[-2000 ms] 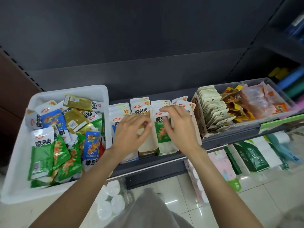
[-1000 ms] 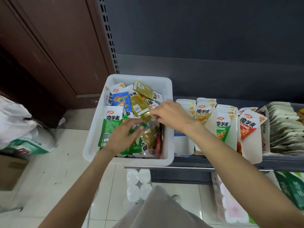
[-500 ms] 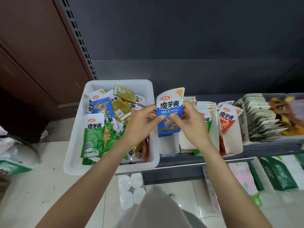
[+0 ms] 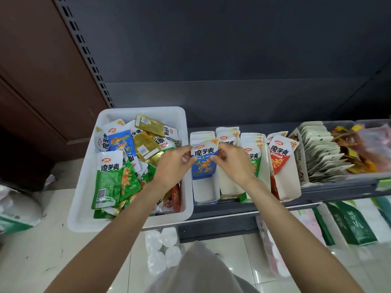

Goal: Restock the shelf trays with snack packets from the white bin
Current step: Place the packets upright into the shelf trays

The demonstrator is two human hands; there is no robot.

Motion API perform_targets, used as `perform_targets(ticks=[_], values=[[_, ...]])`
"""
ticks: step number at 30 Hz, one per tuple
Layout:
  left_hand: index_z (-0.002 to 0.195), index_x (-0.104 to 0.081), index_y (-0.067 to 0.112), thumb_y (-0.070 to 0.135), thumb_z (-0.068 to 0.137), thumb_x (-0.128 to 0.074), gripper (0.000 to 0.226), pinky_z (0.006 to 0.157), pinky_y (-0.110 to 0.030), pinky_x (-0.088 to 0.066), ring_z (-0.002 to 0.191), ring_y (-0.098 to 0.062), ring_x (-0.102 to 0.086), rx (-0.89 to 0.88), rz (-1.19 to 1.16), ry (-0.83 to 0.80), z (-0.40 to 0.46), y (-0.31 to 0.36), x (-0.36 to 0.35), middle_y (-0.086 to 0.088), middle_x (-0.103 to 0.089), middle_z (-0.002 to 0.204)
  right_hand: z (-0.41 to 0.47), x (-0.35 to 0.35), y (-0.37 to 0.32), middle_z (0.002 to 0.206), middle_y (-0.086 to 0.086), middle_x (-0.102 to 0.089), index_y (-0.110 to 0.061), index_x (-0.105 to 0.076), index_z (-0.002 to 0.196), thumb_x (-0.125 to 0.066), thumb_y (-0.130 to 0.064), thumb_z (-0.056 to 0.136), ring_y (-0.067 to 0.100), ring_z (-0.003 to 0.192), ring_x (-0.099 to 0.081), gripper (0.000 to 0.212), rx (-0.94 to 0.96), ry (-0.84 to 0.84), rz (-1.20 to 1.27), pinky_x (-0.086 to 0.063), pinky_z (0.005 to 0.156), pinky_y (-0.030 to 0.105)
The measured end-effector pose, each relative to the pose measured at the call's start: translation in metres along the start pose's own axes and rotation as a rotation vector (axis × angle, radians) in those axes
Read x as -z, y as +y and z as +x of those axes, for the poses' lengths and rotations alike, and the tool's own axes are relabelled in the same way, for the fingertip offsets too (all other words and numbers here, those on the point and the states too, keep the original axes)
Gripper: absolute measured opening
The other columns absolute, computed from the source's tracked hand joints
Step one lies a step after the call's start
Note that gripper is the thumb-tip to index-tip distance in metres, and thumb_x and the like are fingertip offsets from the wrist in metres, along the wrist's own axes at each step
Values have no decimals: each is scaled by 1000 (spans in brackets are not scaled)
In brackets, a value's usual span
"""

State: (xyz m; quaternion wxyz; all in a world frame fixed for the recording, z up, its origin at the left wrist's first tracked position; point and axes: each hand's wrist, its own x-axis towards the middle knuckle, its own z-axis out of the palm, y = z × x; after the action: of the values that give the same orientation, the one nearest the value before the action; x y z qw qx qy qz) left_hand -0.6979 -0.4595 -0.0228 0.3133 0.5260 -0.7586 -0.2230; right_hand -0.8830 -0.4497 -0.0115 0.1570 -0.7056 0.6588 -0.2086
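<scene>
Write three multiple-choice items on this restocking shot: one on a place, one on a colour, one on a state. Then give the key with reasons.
1. Where does the white bin sit relative to the shelf trays?
A. left of them
B. right of them
C. on the floor

2. What colour is the lower half of the held packet?
A. red
B. gold
C. blue

3. How is that packet held?
A. by the left hand alone
B. by both hands, the right hand too
C. lying loose in the bin

Key: A, the bin stands at the row's left end; C, blue shows below its white top; B, fingers of each hand pinch a side edge.
</scene>
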Motion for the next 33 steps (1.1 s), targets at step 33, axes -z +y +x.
perform_targets(ticks=[33], values=[[114, -65, 21, 23, 84, -68, 30, 93, -29, -43, 105, -17, -56, 191, 245, -96, -81, -89, 86, 1, -66, 112, -7, -63, -92, 138, 1, -43, -23, -71, 107, -57, -27, 90, 22, 126, -27, 23, 659, -441, -494, -25, 103, 33]])
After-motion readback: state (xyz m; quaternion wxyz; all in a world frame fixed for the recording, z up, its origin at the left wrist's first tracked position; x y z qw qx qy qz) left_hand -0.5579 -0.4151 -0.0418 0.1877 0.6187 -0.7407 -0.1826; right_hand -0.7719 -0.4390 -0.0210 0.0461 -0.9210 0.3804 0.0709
